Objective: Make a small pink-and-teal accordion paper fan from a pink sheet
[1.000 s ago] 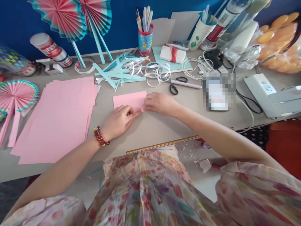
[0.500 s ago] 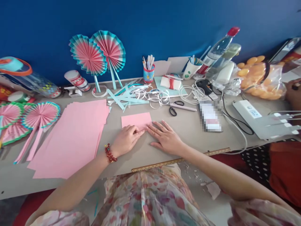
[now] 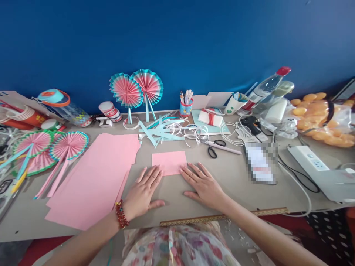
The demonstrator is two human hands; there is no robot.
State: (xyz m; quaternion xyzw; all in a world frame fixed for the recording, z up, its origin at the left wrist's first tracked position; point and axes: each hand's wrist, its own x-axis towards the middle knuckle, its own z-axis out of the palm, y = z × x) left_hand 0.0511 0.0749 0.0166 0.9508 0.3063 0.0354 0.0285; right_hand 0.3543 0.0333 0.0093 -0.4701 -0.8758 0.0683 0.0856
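Note:
A small pink paper rectangle (image 3: 169, 162) lies flat on the grey table (image 3: 235, 177) in front of me. My left hand (image 3: 144, 192) rests palm down with fingers spread, its fingertips at the paper's near left corner. My right hand (image 3: 203, 184) also lies flat and open, fingertips touching the paper's near right corner. Neither hand holds anything. A red bead bracelet (image 3: 121, 215) circles my left wrist.
A stack of large pink sheets (image 3: 94, 181) lies to the left, with finished paper fans (image 3: 47, 147) beyond it. Behind the paper are blue and white strips (image 3: 166, 130), scissors (image 3: 219, 146), two standing fans (image 3: 138, 88), a pen cup (image 3: 185, 107), a power strip (image 3: 307, 157) and cables.
My left hand went from a pinch on the paper's near edge to lying flat and open. My right hand drew back to the near right corner. The camera tilted upward, showing more wall.

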